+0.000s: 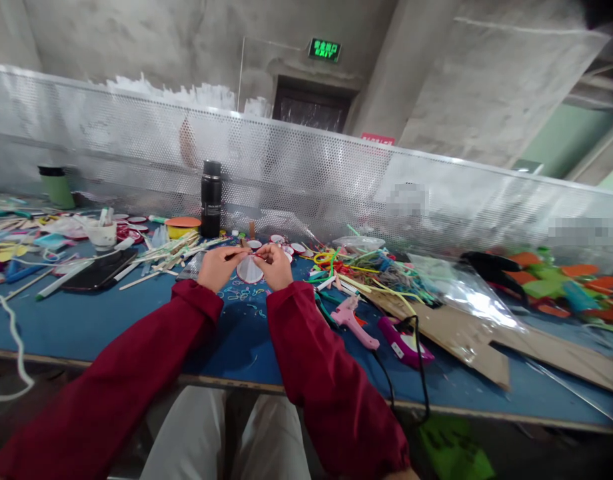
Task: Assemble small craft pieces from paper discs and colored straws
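A small round white disc with a red rim (250,271) is tilted up toward me between my hands, above the blue tabletop. My left hand (220,267) is closed, thumb and fingers pinching at the disc's upper edge. From the other side my right hand (276,265) pinches the same edge. A tiny reddish bit shows at the fingertips, too small to name. Below the disc, several small colored loops (244,295) lie scattered on the table. More red-rimmed white discs (278,239) rest just beyond my hands.
A black bottle (211,200) stands behind my left hand. Thin wooden sticks (179,252) and a dark phone (99,272) lie left. To the right are a tangle of colored cords (381,270), a pink glue gun (355,322), a purple device (405,342) and cardboard (456,333).
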{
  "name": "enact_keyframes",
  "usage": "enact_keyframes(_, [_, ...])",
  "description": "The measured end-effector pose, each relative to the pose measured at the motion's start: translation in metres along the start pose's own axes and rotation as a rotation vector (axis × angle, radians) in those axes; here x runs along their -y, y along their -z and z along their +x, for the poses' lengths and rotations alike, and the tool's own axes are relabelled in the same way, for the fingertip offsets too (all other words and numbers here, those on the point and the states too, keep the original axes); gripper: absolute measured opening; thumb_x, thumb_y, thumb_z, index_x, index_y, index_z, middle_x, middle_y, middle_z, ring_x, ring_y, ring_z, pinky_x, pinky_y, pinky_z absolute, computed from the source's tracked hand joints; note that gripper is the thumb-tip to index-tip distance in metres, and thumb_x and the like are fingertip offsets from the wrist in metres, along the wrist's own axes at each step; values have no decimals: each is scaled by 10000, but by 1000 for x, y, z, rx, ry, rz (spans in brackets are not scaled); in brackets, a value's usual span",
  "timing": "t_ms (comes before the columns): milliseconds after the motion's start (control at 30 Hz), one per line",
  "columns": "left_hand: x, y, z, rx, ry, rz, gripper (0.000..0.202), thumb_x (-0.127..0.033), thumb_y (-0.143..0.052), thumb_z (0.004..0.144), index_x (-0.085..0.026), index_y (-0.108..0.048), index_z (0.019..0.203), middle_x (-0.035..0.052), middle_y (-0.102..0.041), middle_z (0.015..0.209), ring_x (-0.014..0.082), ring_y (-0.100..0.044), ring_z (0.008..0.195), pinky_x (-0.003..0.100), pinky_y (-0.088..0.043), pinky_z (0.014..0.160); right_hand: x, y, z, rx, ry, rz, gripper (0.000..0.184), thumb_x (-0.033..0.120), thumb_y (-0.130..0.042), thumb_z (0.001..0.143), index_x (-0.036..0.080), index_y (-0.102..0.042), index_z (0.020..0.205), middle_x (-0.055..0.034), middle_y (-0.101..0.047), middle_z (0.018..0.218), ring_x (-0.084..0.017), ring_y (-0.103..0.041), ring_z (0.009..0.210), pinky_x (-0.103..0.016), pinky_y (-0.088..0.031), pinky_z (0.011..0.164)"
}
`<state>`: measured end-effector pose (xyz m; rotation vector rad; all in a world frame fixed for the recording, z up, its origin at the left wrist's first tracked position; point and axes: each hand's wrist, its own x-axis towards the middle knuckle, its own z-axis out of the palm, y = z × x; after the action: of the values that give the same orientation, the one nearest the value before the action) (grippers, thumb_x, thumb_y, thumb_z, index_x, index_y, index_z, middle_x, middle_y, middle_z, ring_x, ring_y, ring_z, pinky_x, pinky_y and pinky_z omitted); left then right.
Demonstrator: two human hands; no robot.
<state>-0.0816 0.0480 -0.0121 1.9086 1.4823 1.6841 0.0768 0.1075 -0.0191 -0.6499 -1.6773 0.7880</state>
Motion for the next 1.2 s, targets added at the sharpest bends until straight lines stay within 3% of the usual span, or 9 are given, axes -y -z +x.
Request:
enact_keyframes(200, [9,-2,2,-16,45,1,263,-415,-657,800,-194,-772,884,52,-758,898,225,-672,861,342,-505,796,-2,-7,-7,-46,46,-142,111,306,-655,761,217,-651,827,5,-678,766,-150,-601,690,-282,-470,655])
enact_keyframes(467, [14,-6,3,8,137,-204,259,-419,-692,743,-169,-733,797,36,-711,785,165,-606,710,275,-470,639,-5,-12,-10,-110,48,-198,110,327,-668,764,227,-654,809,14,-685,757,-146,-593,660,-280,-454,638])
enact_keyframes(933, [13,-5,4,10,185,-247,221,-392,-701,716,-173,-704,743,27,-683,737,173,-595,710,294,-471,666,-4,-15,-10,-99,-18,-103,105,296,-678,725,214,-652,786,15,-683,739,-142,-607,665,-277,-471,642])
enact_keyframes(1100, [14,-5,4,35,207,-291,368,-480,-690,742,-168,-746,929,59,-727,865,192,-625,773,309,-489,697,-8,-14,-7,-86,-78,4,119,279,-695,685,206,-633,756,22,-671,700,-131,-598,625,-271,-487,631])
enact_keyframes(1200, [14,-4,5,82,191,-284,369,-467,-716,722,-162,-755,924,73,-733,900,202,-635,803,320,-495,718,-9,-12,-6,-50,-111,96,165,303,-728,654,205,-633,746,34,-665,681,-121,-602,615,-260,-496,618])
